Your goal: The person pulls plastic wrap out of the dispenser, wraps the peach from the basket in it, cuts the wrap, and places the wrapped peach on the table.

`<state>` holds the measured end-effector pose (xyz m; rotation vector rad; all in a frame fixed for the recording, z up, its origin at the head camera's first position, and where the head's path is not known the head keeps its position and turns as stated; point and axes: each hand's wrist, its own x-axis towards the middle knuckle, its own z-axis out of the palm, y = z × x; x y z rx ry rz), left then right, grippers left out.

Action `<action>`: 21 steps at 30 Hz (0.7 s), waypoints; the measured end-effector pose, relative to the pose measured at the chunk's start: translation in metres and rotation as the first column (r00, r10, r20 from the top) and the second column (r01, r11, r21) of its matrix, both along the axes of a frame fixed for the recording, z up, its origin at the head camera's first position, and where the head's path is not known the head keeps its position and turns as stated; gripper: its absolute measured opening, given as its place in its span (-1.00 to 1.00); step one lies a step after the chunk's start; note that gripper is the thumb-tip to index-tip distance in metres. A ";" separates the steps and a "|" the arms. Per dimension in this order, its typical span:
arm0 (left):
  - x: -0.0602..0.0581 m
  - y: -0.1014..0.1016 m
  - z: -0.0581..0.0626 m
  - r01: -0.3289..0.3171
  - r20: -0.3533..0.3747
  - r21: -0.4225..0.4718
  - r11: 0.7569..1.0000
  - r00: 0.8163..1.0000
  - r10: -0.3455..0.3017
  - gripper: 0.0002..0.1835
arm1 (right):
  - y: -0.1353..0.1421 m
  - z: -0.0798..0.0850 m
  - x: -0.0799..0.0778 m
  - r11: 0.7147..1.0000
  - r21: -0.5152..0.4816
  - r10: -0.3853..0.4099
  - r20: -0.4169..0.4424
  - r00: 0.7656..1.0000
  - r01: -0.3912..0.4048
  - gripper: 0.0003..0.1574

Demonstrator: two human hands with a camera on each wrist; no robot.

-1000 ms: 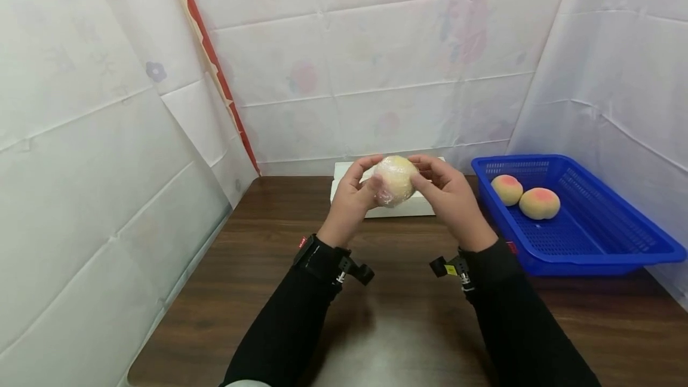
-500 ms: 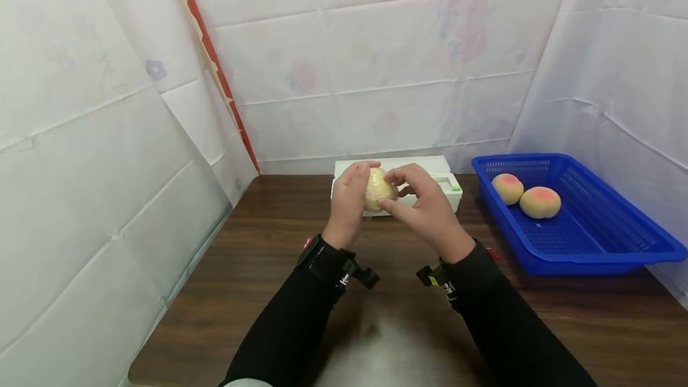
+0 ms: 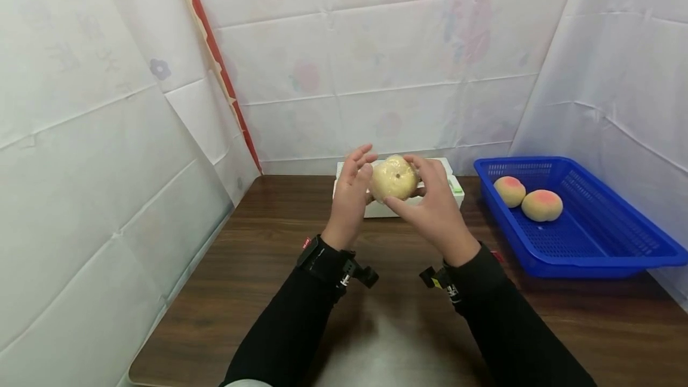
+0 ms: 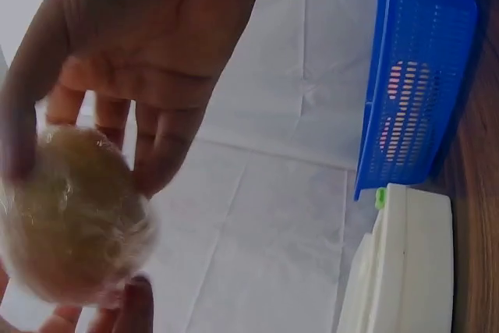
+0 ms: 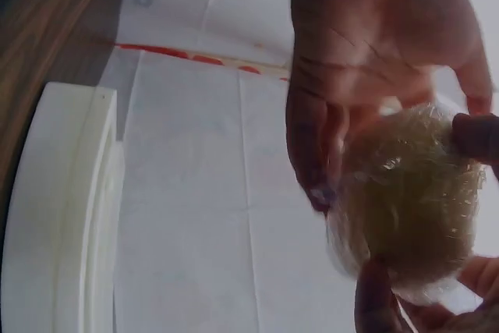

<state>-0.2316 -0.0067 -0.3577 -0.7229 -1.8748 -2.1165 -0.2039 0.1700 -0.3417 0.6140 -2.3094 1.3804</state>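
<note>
A pale yellow peach [image 3: 395, 178] wrapped in clear plastic film is held up in front of me, with a small dark dimple facing the head camera. My right hand [image 3: 434, 211] grips its right side, thumb at the near edge and fingers over the top. At the left side my left hand [image 3: 348, 202] has its fingers spread upward, the thumb right at the peach. Crinkled film shows round the fruit [image 5: 413, 200] in the right wrist view. The left wrist view also shows the wrapped peach [image 4: 78, 216] between fingers.
Behind the hands, a white box [image 3: 381, 211] with a green tab [image 3: 455, 185] stands on the dark wood table [image 3: 269, 243]. To the right, a blue perforated basket [image 3: 591, 261] holds two pink-topped peaches [image 3: 541, 205]. White sheeting [image 3: 376, 64] encloses the back and sides.
Both hands turned the wrapped peach, so its dimple now faces the head camera. My right hand shifted its hold, and my left fingers spread from its side.
</note>
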 end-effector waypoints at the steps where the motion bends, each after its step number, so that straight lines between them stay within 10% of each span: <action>1: 0.001 0.002 0.000 0.013 -0.004 -0.015 1.000 1.000 -0.013 -0.51 | -0.001 0.000 0.000 1.000 0.018 -0.023 -0.017 1.000 0.023 -0.02; 6: 0.002 0.007 0.000 -0.002 -0.023 -0.052 0.999 1.000 0.001 -0.51 | -0.002 0.000 0.000 0.999 0.048 -0.012 -0.008 1.000 0.012 -0.08; 16: -0.001 0.007 0.002 -0.005 0.186 -0.020 1.000 0.983 0.008 -0.41 | -0.003 -0.009 -0.003 0.969 -0.124 0.232 0.145 0.962 -0.215 -0.29; 21: 0.000 0.015 -0.005 -0.029 0.044 -0.030 0.999 0.999 0.030 -0.37 | -0.007 -0.013 -0.005 0.948 -0.260 0.234 0.178 0.956 -0.184 -0.29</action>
